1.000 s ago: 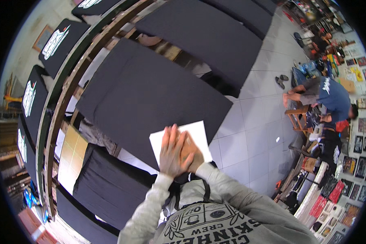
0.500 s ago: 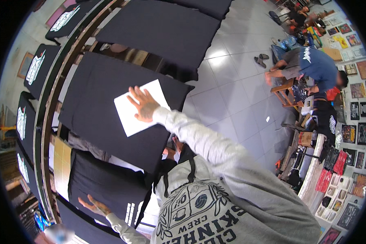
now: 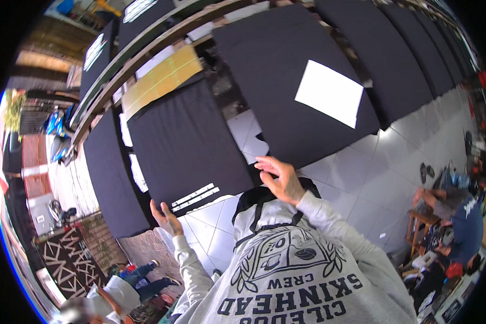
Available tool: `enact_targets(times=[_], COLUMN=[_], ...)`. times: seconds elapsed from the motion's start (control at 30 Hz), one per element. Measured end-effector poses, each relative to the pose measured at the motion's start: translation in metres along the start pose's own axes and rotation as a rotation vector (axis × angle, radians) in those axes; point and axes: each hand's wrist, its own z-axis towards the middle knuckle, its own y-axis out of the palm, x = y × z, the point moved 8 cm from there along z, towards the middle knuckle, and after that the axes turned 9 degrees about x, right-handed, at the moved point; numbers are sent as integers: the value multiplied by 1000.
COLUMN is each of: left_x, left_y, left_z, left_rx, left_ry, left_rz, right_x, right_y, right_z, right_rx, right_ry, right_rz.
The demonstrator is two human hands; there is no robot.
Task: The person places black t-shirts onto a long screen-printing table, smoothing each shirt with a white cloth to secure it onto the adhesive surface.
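Observation:
A black T-shirt-like cloth (image 3: 186, 135) lies stretched over a board in front of me, with white printed strips (image 3: 195, 197) along its near edge. My left hand (image 3: 166, 218) is at the cloth's near left corner, fingers spread, nothing visibly held. Close to its near right corner hovers my right hand (image 3: 281, 179), fingers stretched out and empty. Past the cloth's far end shows the bare yellowish board (image 3: 164, 78). To the right, a white sheet (image 3: 330, 93) rests slantwise on another black cloth (image 3: 270, 75).
More cloth-covered boards (image 3: 372, 48) continue rightward along a long wooden rail (image 3: 162, 40); another black one (image 3: 113, 173) is at the left. A person in white (image 3: 110, 297) is at the lower left. A person in dark blue (image 3: 466, 221) bends by a wooden stool (image 3: 417, 225) at the right.
My view has turned leftward. My right hand has left the white sheet and come to the cloth's near right corner. The left hand has moved to the near left corner.

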Motion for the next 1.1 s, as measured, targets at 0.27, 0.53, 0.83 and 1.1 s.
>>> enact_targets(times=[0.27, 0.53, 0.83, 1.1], left_x=[-85, -116, -63, -69], left_y=[-21, -54, -130, -49], left_z=[31, -11, -38, 113], left_rx=[-418, -663, -1081, -673], left_ry=[-553, -618, -448, -70], left_rz=[-590, -373, 305, -116], right_x=[87, 82, 83, 96], right_y=[78, 49, 27, 9], right_z=[-29, -73, -186, -220], right_rx=[53, 151, -45, -27], right_ry=[-18, 85, 482, 396], right_rz=[-372, -543, -668, -1245])
